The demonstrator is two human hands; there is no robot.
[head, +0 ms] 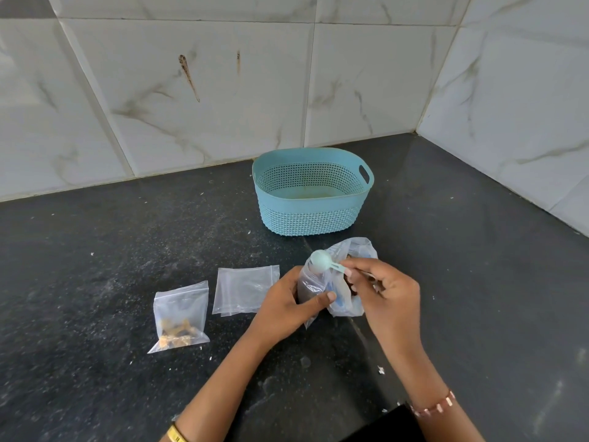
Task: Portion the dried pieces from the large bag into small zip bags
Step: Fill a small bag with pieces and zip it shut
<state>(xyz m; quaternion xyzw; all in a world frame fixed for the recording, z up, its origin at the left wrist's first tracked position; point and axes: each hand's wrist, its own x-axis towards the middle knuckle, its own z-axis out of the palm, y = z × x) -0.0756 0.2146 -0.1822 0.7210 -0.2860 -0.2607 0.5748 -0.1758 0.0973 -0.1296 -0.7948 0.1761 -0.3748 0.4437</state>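
While my left hand [288, 306] grips a small zip bag [310, 290], my right hand [387, 293] pinches a pale scoop [322, 261] above its mouth; behind, the large bag [353, 279] lies on the table [95, 282], 1 filled bag [180, 317] left.

We cannot tell the contents of the held zip bag [306, 290], partly covered by the left hand [288, 303]. The large bag [349, 279] lies partly behind the right hand [387, 291]. The bottom edge cuts both forearms.
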